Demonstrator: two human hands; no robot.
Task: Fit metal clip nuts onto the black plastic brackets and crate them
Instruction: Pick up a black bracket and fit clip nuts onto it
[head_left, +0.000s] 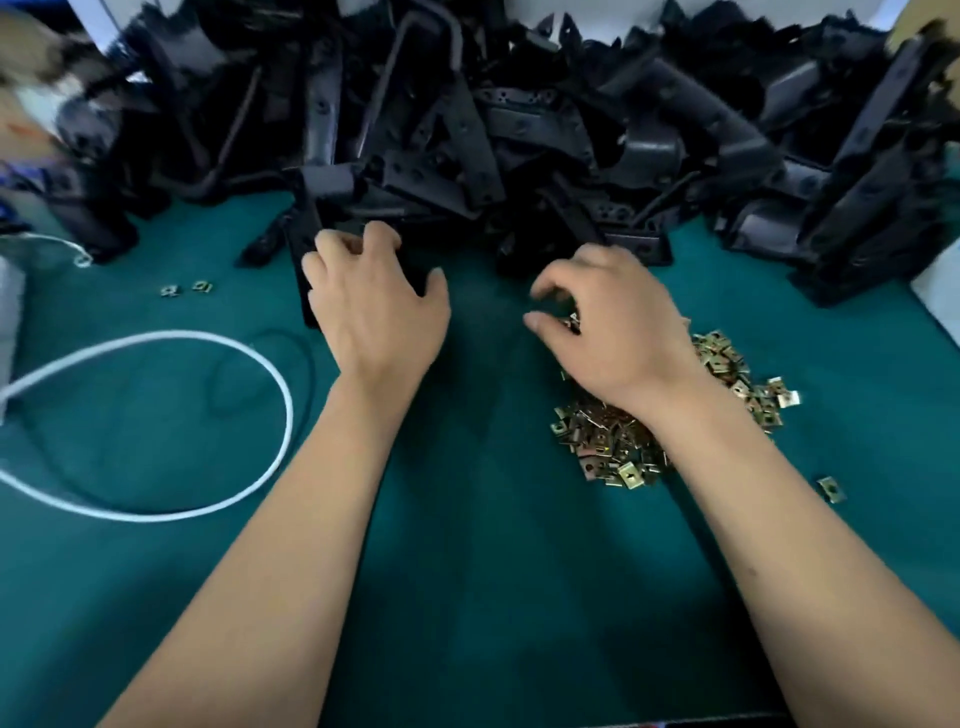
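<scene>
Green mat (467, 545), head view. Black plastic brackets (519, 130) lie in a tangled heap along the far edge. Clip nuts (613, 441) sit in a loose brass-coloured pile at near right, partly under the right forearm; 1 stray nut (830, 488) lies apart to the right of the pile, 2 more (187, 288) at far left.

Handling, judged: brackets look rigid moulded plastic, light, not fragile, but interlocked in the heap, so 1 may drag its neighbours. Best hold is likely across a flat plate section, leaving the mounting edge free for the nut. Nuts look like small, thin spring metal with sharp edges, smooth enough to slip; a thumb-and-fingertip pinch on the sides seems right.

Left hand (374, 301): fingers curled over a flat black bracket (306, 249) at the near edge of the heap, thumb spread to the right side. It grips or pins the part; which one cannot be told.

Right hand (618, 322): thumb and forefinger drawn close, pinching what appears to be 1 clip nut (573, 322) just above the mat, blurred.

Hands are apart, a bare strip of mat between them. No crate visible.
</scene>
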